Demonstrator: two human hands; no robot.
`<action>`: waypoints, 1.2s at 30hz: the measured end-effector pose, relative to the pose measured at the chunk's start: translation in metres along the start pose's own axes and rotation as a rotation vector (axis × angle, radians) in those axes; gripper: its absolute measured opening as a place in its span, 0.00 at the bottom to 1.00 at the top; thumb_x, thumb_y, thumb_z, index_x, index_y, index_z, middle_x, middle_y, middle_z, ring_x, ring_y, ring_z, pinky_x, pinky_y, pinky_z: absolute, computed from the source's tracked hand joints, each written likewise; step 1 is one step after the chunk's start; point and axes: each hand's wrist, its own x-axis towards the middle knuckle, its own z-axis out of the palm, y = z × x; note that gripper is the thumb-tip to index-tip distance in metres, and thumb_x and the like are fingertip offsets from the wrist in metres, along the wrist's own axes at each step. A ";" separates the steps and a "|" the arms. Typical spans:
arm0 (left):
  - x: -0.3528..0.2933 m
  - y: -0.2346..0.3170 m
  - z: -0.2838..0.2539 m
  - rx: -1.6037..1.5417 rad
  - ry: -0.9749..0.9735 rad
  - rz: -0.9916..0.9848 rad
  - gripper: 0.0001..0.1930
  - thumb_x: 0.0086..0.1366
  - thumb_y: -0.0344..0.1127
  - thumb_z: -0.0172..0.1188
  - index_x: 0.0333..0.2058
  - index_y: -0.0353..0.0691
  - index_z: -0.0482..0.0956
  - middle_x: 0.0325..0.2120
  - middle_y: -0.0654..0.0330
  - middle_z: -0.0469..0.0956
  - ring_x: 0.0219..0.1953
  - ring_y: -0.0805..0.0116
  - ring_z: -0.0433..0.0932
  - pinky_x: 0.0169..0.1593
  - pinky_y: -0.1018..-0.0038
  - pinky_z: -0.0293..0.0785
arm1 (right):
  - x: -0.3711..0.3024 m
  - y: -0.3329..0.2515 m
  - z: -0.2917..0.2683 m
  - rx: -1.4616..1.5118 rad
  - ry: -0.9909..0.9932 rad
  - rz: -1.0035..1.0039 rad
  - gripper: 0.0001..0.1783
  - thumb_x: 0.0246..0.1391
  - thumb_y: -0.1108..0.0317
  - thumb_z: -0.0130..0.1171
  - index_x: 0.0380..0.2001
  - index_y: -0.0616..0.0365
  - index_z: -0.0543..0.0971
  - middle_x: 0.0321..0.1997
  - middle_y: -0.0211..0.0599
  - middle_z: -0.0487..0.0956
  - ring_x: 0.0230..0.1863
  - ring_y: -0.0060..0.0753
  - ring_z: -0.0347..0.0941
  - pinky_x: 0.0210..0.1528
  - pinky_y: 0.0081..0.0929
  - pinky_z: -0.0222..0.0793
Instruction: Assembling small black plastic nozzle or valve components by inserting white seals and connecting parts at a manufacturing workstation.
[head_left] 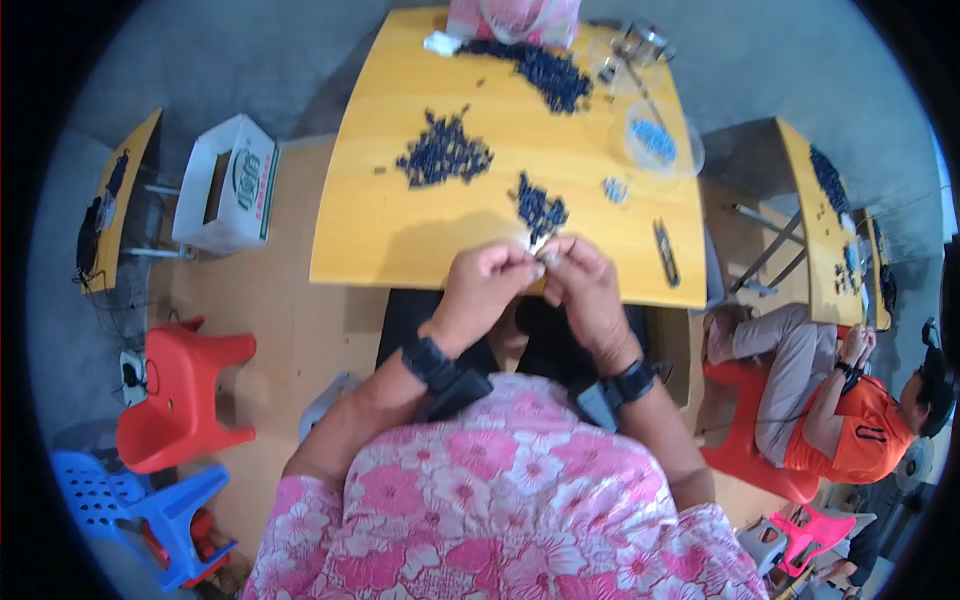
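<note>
Between the two hands, over the near edge of the table, we see a tiny piece (541, 257), mostly hidden and too small for us to identify. The left hand (485, 288) and right hand (590, 290) both pinch it, thumbs and forefingers nearly meeting. Just beyond the fingertips we find a small pile of dark bits (541, 208); farther out, ahead of the left hand, a wider dark pile (445, 155). Beyond the right hand lie a few pale bits (615, 189) and, farther, a clear bowl (691, 160) with blue pieces (652, 140). Right of that hand we see a slim black tool (667, 253) on the yellow table (360, 245). Well to its right sits a person in orange (855, 435).
</note>
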 end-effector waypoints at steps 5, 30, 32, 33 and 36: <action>-0.011 -0.004 -0.002 -0.185 -0.040 -0.025 0.06 0.65 0.30 0.59 0.38 0.34 0.80 0.33 0.67 0.79 0.35 0.82 0.75 0.41 0.83 0.71 | -0.005 0.004 0.005 -0.074 0.013 -0.057 0.05 0.61 0.68 0.56 0.32 0.57 0.76 0.25 0.22 0.74 0.22 0.13 0.65 0.26 0.13 0.61; 0.012 -0.018 -0.041 0.087 0.164 0.129 0.05 0.62 0.27 0.62 0.35 0.33 0.79 0.27 0.68 0.77 0.31 0.83 0.72 0.37 0.83 0.71 | 0.180 -0.100 -0.092 -1.155 0.239 -0.441 0.24 0.55 0.72 0.55 0.56 0.61 0.74 0.24 0.33 0.77 0.19 0.18 0.68 0.22 0.21 0.67; 0.009 -0.018 -0.050 0.029 0.144 0.087 0.04 0.62 0.25 0.60 0.36 0.34 0.78 0.30 0.70 0.76 0.32 0.85 0.71 0.37 0.85 0.69 | 0.148 -0.104 -0.048 -1.012 0.167 -0.348 0.19 0.53 0.72 0.57 0.49 0.62 0.78 0.22 0.36 0.77 0.22 0.19 0.69 0.26 0.22 0.67; 0.009 -0.021 -0.051 -0.024 0.141 0.082 0.04 0.63 0.24 0.60 0.36 0.34 0.78 0.30 0.70 0.76 0.32 0.85 0.71 0.37 0.85 0.70 | 0.131 -0.099 -0.039 -0.993 0.150 -0.333 0.16 0.52 0.72 0.58 0.45 0.63 0.80 0.20 0.40 0.76 0.24 0.21 0.71 0.29 0.25 0.67; 0.009 -0.027 -0.054 -0.097 0.105 0.093 0.04 0.62 0.23 0.60 0.36 0.33 0.78 0.31 0.68 0.77 0.33 0.83 0.73 0.39 0.84 0.71 | 0.099 -0.062 -0.039 -0.934 0.109 -0.352 0.09 0.54 0.72 0.58 0.35 0.66 0.81 0.23 0.40 0.77 0.26 0.19 0.71 0.30 0.23 0.68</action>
